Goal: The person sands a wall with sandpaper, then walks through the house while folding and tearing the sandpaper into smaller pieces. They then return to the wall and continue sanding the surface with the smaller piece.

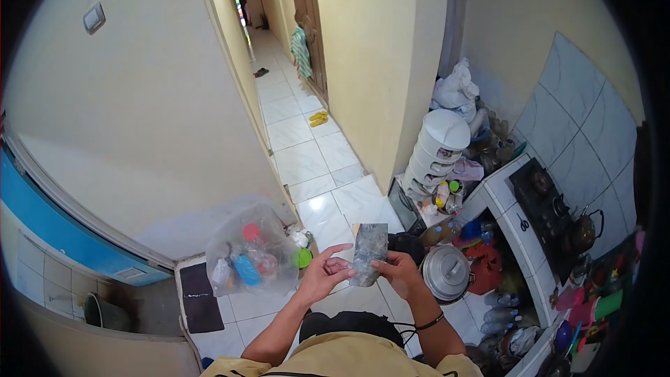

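Note:
My right hand (399,276) grips a flat grey rectangular slab (371,248) by its lower right side, with the thumb across the front. The slab is mottled with darker and lighter patches, and a tan strip shows at its upper left edge. It is held upright in front of my body, above the tiled floor. My left hand (326,274) is open beside it, palm turned toward the slab and fingers spread. Its fingertips come right up to the slab's left edge. A dark band circles my right wrist.
A clear bag of plastic bottles (246,255) sits by the left wall. At right are a lidded silver pot (445,274), a white tiered rack (440,146) and a counter with a black stove (551,202). Yellow sandals (319,119) lie in the hallway; a dark mat (201,298) is lower left.

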Available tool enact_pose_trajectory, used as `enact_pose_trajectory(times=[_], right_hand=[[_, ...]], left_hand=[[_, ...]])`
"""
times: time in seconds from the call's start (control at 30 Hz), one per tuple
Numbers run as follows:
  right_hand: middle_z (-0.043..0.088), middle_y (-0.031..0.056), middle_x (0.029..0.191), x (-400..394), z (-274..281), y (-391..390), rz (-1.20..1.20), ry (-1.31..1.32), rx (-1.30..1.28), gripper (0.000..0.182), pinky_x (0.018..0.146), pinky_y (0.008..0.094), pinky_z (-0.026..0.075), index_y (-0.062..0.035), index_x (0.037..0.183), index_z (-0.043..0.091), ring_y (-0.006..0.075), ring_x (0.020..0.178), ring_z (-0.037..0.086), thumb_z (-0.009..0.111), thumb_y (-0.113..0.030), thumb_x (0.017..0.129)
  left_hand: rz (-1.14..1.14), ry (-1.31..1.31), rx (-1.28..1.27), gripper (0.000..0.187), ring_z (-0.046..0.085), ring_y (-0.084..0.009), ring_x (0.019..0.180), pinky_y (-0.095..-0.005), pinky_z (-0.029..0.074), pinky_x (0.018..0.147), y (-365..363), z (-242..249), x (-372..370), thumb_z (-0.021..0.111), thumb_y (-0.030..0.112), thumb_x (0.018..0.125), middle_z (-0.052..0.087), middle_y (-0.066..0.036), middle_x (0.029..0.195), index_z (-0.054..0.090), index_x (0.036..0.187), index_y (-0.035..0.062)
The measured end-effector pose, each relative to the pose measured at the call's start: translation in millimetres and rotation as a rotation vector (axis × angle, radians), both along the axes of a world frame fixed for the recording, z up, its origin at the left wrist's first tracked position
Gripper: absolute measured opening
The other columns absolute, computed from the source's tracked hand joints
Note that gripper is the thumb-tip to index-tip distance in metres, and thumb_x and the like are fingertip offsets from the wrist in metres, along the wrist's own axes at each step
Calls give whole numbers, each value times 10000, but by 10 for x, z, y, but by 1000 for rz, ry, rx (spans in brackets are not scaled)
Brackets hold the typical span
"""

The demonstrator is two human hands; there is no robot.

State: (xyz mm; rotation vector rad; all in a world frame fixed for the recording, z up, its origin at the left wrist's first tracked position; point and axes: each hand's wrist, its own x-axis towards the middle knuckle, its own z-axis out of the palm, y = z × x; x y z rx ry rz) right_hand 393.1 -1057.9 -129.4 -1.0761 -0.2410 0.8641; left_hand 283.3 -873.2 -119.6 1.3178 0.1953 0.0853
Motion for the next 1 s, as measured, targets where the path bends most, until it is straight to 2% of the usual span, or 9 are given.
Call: enact_pose_trajectory(times=[0.23, 0.57, 0.73, 1.0], right_hand=[[685, 84, 978, -11, -40, 24, 34, 110, 46, 230, 811, 309, 498, 56, 1054, 657, 144, 865, 628, 686, -61, 858], [687, 85, 979, -26, 35, -27, -41, 19, -21, 212, 808, 316, 499, 49, 1041, 657, 147, 873, 634, 681, -63, 863], [688, 106, 992, -2, 52, -46, 25, 132, 60, 243, 817, 351, 510, 57, 1067, 648, 178, 884, 649, 680, -76, 866], [689, 103, 980, 53, 7, -55, 43, 128, 63, 233, 794, 342, 507, 52, 1063, 651, 176, 866, 646, 675, -77, 871]], left_hand=[[-4, -61, -44, 556, 609, -64, 825, -216, 494, 770, 26, -27, -36, 697, -13, 841, 656, -13, 891, 473, 1345, 56], [38, 10, 15, 544, 607, -62, 813, -210, 493, 750, -11, -101, 6, 699, 0, 845, 656, -20, 886, 479, 1338, 58], [17, -79, -118, 535, 603, -62, 831, -208, 485, 770, -65, -76, 8, 675, -16, 858, 654, -19, 898, 470, 1348, 49], [17, -98, -134, 535, 600, -59, 847, -205, 480, 782, -54, -95, 30, 662, -19, 866, 657, -22, 925, 461, 1357, 47]])
